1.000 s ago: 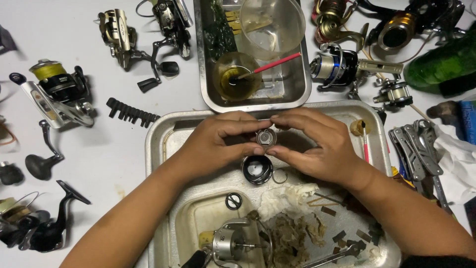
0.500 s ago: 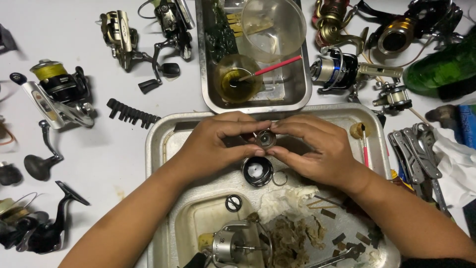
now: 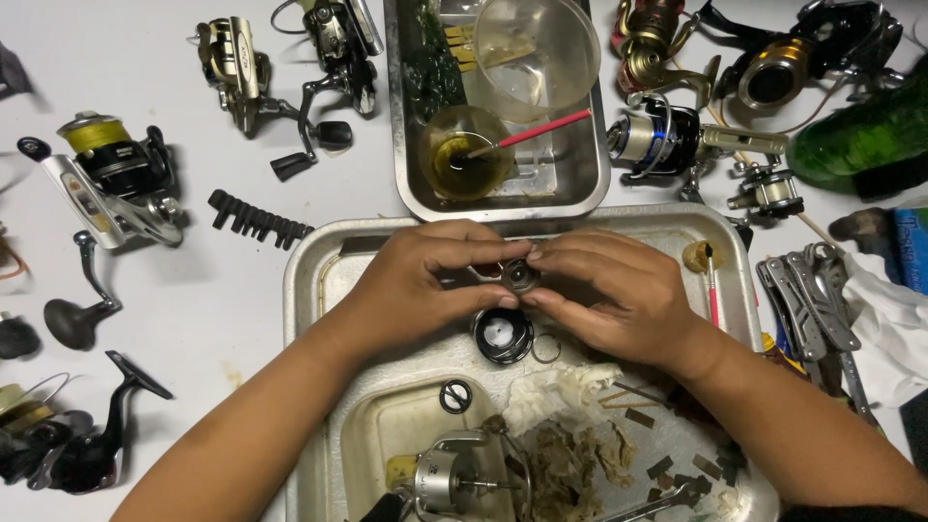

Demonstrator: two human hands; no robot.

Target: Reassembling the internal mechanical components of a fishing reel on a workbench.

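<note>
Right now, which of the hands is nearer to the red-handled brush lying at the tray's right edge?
Right. The right hand lies just left of the red-handled brush; the left hand is farther off, across the tray.

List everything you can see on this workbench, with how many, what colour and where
small round part: one, dark metal, pinched between both hands' fingertips
large tray: one, steel, centre bottom
black ring part: one, white middle, in large tray below the hands
black washer: one, in large tray
reel body: one, silver, bottom of large tray
dirty tissue: one wad, white and brown, in large tray
small tray: one, steel, top centre
oil cup: one, yellowish, in small tray
fishing reels: several, mixed colours, on the table around the trays
multi-tool: one, grey, right
left hand: on the part
right hand: on the part
</note>
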